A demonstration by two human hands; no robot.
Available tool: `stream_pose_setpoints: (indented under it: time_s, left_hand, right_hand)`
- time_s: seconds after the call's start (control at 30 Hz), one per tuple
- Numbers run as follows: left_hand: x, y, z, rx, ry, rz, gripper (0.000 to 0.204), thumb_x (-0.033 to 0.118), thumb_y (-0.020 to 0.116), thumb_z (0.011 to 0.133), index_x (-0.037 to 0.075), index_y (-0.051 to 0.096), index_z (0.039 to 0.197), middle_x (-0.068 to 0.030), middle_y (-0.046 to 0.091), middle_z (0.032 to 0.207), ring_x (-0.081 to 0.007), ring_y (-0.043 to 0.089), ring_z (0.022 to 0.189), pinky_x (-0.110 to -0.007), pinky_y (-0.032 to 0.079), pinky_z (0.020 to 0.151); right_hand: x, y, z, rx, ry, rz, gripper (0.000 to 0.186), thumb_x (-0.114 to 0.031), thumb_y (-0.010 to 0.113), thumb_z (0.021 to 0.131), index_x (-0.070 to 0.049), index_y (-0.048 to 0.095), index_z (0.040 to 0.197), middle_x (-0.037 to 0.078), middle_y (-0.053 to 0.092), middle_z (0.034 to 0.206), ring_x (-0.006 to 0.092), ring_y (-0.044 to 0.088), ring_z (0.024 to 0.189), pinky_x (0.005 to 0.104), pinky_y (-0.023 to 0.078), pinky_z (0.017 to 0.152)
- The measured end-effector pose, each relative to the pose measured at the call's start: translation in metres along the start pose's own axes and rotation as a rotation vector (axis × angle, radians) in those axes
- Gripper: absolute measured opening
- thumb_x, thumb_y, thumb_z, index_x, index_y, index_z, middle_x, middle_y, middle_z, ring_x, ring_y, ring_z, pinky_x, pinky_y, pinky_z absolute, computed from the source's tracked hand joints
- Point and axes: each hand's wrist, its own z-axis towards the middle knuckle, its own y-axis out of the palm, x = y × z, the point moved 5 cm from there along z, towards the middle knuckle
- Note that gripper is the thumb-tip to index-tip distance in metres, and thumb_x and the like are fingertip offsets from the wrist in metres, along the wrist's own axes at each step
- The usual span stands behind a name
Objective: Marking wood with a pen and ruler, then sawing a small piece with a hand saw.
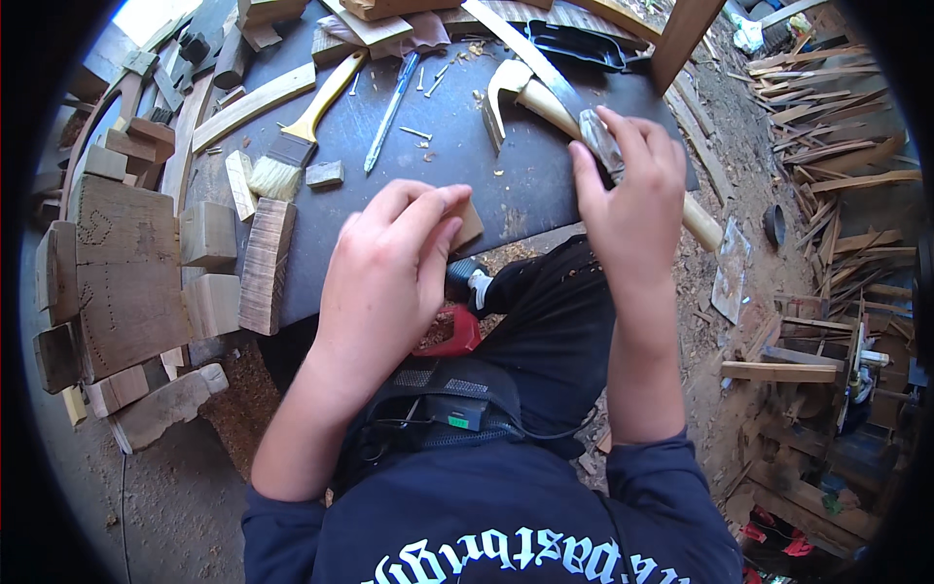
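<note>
My left hand (389, 255) pinches a small brown wooden block (468, 226) at the near edge of the dark table, its fingers hiding part of the block. My right hand (637, 190) is closed around the greyish wrapped handle of a long flat metal blade (530, 51); the blade points away to the far left. Under that handle lies a hammer (507, 90) with a pale wooden shaft, crossing beneath my right hand. A blue-and-white pen (391, 115) and several loose nails (416, 133) rest beyond my left hand.
Left of the pen lies a paintbrush (292, 146) with a yellow handle. Wooden blocks (268, 263) and a curved wooden piece (131, 277) crowd the left side. A black tray (574, 46) sits at the back. Wood scraps (837, 185) cover the ground at right.
</note>
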Motion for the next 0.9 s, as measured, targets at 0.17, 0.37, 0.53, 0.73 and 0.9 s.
stream_pose_setpoints:
  time_s: [0.17, 0.37, 0.53, 0.73, 0.9]
  left_hand:
    - [0.005, 0.008, -0.003, 0.036, 0.158, 0.401, 0.027, 0.013, 0.071, 0.091, 0.009, 0.074, 0.118, -0.0031, 0.063, 0.118, -0.0217, 0.058, 0.107, -0.039, 0.039, 0.092]
    - [-0.004, 0.006, -0.010, -0.026, 0.144, 0.307, 0.043, 0.021, 0.083, 0.083, 0.006, 0.073, 0.121, -0.0096, 0.064, 0.110, -0.0260, 0.061, 0.100, -0.038, 0.044, 0.091]
    - [-0.008, 0.008, -0.009, -0.005, 0.198, 0.243, 0.047, 0.015, 0.090, 0.074, 0.003, 0.074, 0.118, -0.0099, 0.061, 0.098, -0.0232, 0.061, 0.089, -0.033, 0.049, 0.075]
    - [-0.008, 0.011, -0.013, 0.048, 0.134, 0.212, 0.050, 0.015, 0.092, 0.073, -0.002, 0.074, 0.116, -0.0089, 0.056, 0.091, -0.0208, 0.056, 0.080, -0.031, 0.047, 0.071]
    - [-0.008, 0.011, -0.012, 0.048, 0.146, 0.196, 0.050, 0.015, 0.092, 0.073, -0.002, 0.074, 0.116, -0.0085, 0.055, 0.089, -0.0206, 0.055, 0.079, -0.031, 0.047, 0.071]
  right_hand:
    - [0.008, -0.003, -0.003, -0.079, 0.041, 0.116, 0.023, -0.009, 0.074, 0.085, -0.001, 0.073, 0.106, 0.015, 0.067, 0.100, 0.0343, 0.064, 0.092, 0.0436, 0.052, 0.083]
    - [-0.002, -0.046, -0.068, -0.121, 0.352, 0.498, 0.019, 0.006, 0.064, 0.084, 0.004, 0.067, 0.103, 0.017, 0.066, 0.091, 0.0314, 0.068, 0.080, 0.0399, 0.055, 0.073]
    - [-0.040, -0.051, -0.122, -0.375, 0.298, 0.683, 0.030, 0.006, 0.060, 0.091, 0.009, 0.058, 0.121, 0.019, 0.068, 0.099, 0.0277, 0.075, 0.083, 0.0335, 0.060, 0.070]
    - [-0.058, -0.041, -0.122, -0.408, 0.177, 0.574, 0.039, 0.010, 0.064, 0.086, 0.012, 0.062, 0.124, 0.016, 0.068, 0.095, 0.0254, 0.070, 0.072, 0.0330, 0.058, 0.064]
    - [-0.051, -0.038, -0.126, -0.375, 0.126, 0.544, 0.035, 0.008, 0.069, 0.085, 0.012, 0.065, 0.120, 0.013, 0.067, 0.086, 0.0227, 0.067, 0.064, 0.0321, 0.054, 0.058]
